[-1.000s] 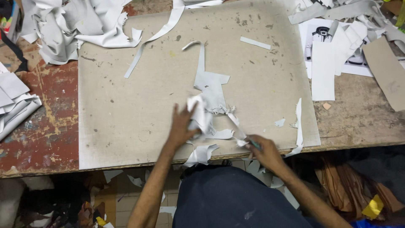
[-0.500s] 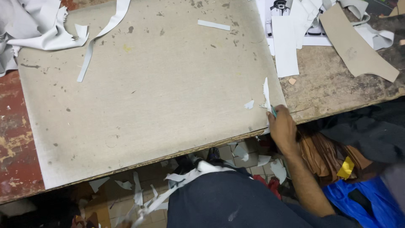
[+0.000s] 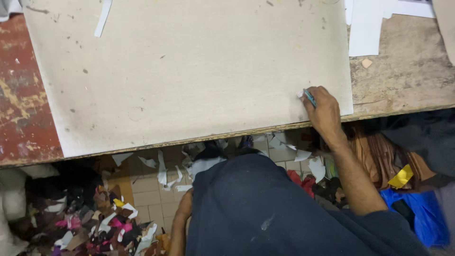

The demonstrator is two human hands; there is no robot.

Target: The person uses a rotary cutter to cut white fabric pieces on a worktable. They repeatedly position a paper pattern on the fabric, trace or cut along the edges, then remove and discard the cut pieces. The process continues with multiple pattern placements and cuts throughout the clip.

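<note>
Scraps now gone from beige board (image 3: 189, 71), right hand (image 3: 324, 111) gripping teal tool (image 3: 310, 98) at edge

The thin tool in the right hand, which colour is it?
Teal blue. The tool shows in the head view, held by the right hand on the board.

Large flat beige cardboard sheet (image 3: 189, 71) lies on worn wooden workbench (image 3: 403, 80). Right hand (image 3: 323, 110) rests on sheet's near right corner. Scattered paper and fabric scraps (image 3: 109, 223) lie on floor below bench.

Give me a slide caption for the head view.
Right hand holds a teal tool on the beige board.
</note>
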